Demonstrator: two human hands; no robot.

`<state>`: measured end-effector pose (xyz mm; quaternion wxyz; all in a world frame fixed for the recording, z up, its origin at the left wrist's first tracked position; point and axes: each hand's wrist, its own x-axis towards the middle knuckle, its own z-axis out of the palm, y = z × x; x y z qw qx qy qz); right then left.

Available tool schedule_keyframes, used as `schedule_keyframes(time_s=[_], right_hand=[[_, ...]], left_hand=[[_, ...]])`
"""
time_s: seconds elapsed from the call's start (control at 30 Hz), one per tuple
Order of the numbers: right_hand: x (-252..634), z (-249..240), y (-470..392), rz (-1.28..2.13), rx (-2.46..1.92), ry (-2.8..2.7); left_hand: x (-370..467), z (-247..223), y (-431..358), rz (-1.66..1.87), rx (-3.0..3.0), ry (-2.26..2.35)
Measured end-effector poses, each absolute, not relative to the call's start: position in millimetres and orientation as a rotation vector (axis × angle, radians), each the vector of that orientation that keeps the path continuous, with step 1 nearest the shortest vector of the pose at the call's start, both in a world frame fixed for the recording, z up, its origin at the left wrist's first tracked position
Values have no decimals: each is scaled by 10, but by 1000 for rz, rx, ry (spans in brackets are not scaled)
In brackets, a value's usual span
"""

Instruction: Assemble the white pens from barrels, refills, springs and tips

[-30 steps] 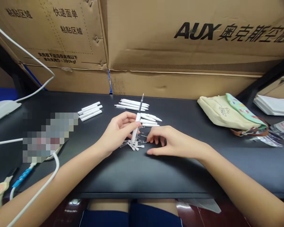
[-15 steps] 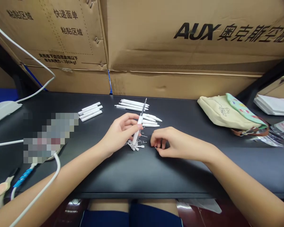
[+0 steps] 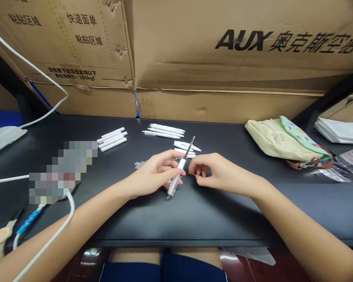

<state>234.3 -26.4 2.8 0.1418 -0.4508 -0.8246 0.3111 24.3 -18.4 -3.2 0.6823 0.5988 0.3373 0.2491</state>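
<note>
Thumb and fingers of my left hand (image 3: 151,172) grip a white pen barrel (image 3: 177,176), tilted with its clear end low. From its upper end sticks a dark, thin refill (image 3: 189,147). My right hand (image 3: 216,171) is just to the right, thumb and fingertips pinched together over something tiny that I cannot make out. Behind the hands lie several white tapered pen front pieces (image 3: 194,147). Small white and clear parts are largely hidden under my left hand, and some translucent pieces (image 3: 139,164) show at its left.
Several pens (image 3: 164,131) lie at the back, with white barrels (image 3: 113,139) to their left. A pixelated object (image 3: 61,168) and white cables (image 3: 72,203) are on the left. A cream pouch (image 3: 273,137) sits at the right. Cardboard boxes (image 3: 194,70) stand behind the black table (image 3: 176,223).
My left hand has moved slightly right and nearer me with the pen barrel, tilting it more. My right hand has risen slightly in the view, and the two hands are closer together.
</note>
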Motion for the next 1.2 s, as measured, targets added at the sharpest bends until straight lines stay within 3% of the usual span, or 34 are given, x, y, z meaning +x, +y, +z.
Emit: schedule_keyframes(time_s=[0.37, 0.7, 1.2], right_hand=[[2378, -38, -219, 817, -1238, -2146], [2308, 26, -163, 1108, -1103, -1377], [2347, 22, -141, 1093, -1065, -1263]], left_hand=[[250, -2, -203, 438, 1413, 743], [256, 0, -226, 360, 1431, 735], [253, -2, -226, 416, 1423, 723]])
